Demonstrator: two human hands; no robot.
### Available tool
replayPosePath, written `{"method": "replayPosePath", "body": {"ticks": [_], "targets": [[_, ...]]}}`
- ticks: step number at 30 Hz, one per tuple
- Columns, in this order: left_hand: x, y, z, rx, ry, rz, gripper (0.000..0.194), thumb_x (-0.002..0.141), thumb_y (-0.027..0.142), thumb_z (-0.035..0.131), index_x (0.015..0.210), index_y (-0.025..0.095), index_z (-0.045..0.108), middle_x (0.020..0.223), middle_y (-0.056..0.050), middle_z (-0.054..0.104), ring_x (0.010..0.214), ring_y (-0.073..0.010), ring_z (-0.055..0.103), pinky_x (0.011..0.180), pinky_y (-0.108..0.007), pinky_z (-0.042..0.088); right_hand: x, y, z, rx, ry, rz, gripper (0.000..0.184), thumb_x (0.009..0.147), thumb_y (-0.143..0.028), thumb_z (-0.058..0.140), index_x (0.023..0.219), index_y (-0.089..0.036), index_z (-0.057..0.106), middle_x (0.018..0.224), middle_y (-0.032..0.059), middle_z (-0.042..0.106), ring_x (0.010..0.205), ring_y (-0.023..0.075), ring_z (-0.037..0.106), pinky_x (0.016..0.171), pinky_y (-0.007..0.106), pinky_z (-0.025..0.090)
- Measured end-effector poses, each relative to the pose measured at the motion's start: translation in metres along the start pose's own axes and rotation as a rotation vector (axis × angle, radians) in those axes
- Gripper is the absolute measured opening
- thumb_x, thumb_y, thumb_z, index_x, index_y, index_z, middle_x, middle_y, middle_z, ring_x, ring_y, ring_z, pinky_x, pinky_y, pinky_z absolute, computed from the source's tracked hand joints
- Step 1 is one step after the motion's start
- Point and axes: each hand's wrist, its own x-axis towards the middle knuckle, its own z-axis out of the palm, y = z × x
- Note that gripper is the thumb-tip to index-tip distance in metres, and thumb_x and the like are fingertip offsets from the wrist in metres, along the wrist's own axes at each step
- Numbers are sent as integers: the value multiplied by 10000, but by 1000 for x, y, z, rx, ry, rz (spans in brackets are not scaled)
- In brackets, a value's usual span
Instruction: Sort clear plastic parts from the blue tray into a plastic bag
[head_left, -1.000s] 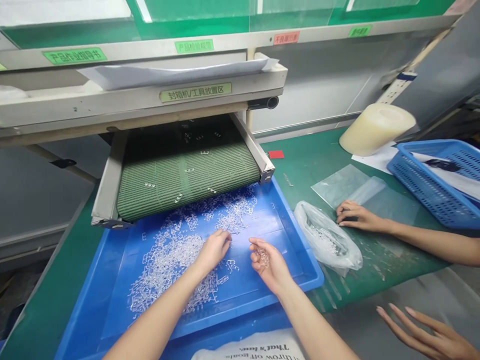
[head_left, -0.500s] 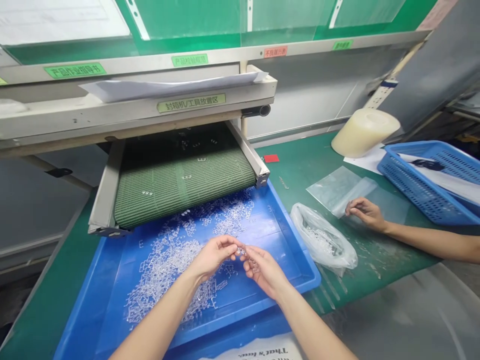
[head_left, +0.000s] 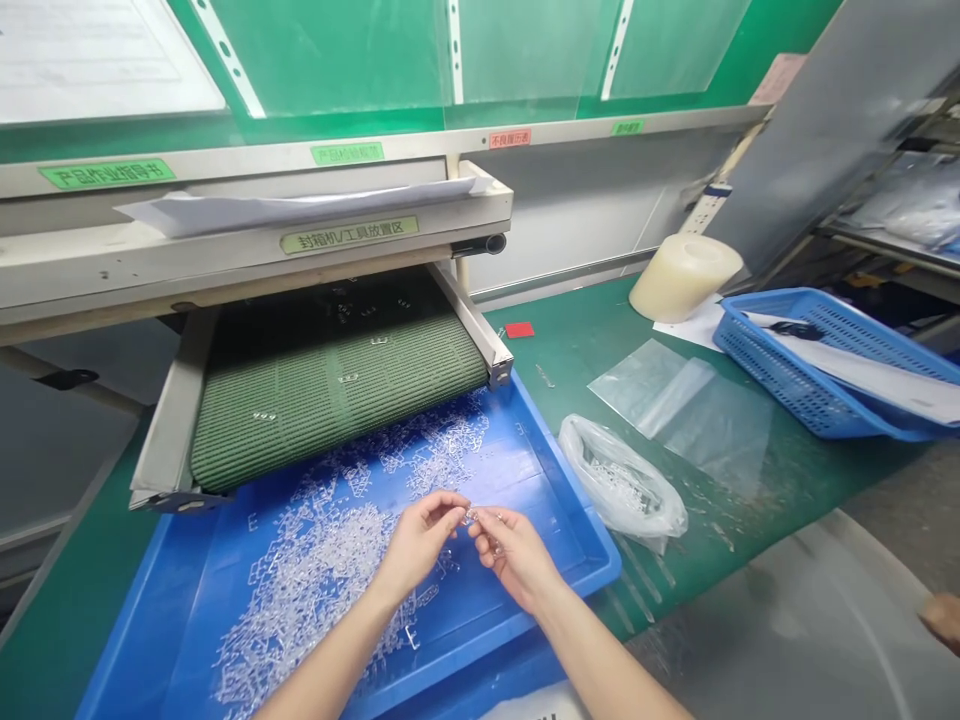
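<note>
Over the blue tray point(head_left: 517, 510), my left hand point(head_left: 424, 540) and my right hand point(head_left: 517, 560) meet at their fingertips. Both pinch a small clear plastic piece point(head_left: 471, 515) between thumb and fingers. More clear bits show inside the curled fingers of my right hand, too small to count. A heap of the same clear plastic pieces point(head_left: 322, 570) covers the left and middle of the tray. To the right of my hands, an open clear bag point(head_left: 622, 490) with more such pieces lies on the green table point(head_left: 577, 350).
A green conveyor belt point(head_left: 352, 390) carrying several clear pieces ends above the tray. Flat plastic bags point(head_left: 690, 400), a tape roll point(head_left: 682, 278) and a blue basket point(head_left: 825, 390) are on the right. Part of another person's hand point(head_left: 941, 620) shows at the right edge.
The other person's hand has left the flat plastic bags and is now low at the right edge. The view has shifted, while my hands stay together over the tray.
</note>
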Motion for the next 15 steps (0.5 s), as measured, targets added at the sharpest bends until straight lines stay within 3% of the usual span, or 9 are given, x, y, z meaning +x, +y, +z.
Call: {"method": "replayPosePath", "body": {"ticks": [7, 11, 15], "targets": [[-1, -2, -4, 80, 85, 2, 265, 689, 353, 496, 853, 158, 567, 851, -46, 619, 701, -146, 564, 585, -243, 459, -1, 0, 2, -8, 90, -64, 330, 497, -360, 743, 646, -97, 612, 506, -6, 544, 378, 31, 407, 343, 138, 310], [2, 0, -13, 174, 138, 5, 296, 679, 403, 490, 821, 155, 567, 792, -45, 623, 662, -150, 566, 588, -249, 463, 0, -4, 3, 17, 94, -53, 363, 460, -375, 756, 633, -95, 603, 478, -16, 522, 364, 26, 392, 325, 131, 272], [3, -9, -19, 330, 107, 59, 303, 670, 431, 466, 789, 174, 574, 775, -38, 637, 679, -171, 585, 641, -267, 476, -2, -1, 5, 81, 88, -73, 370, 457, -383, 756, 629, -97, 597, 488, -12, 522, 356, 12, 369, 317, 124, 209]]}}
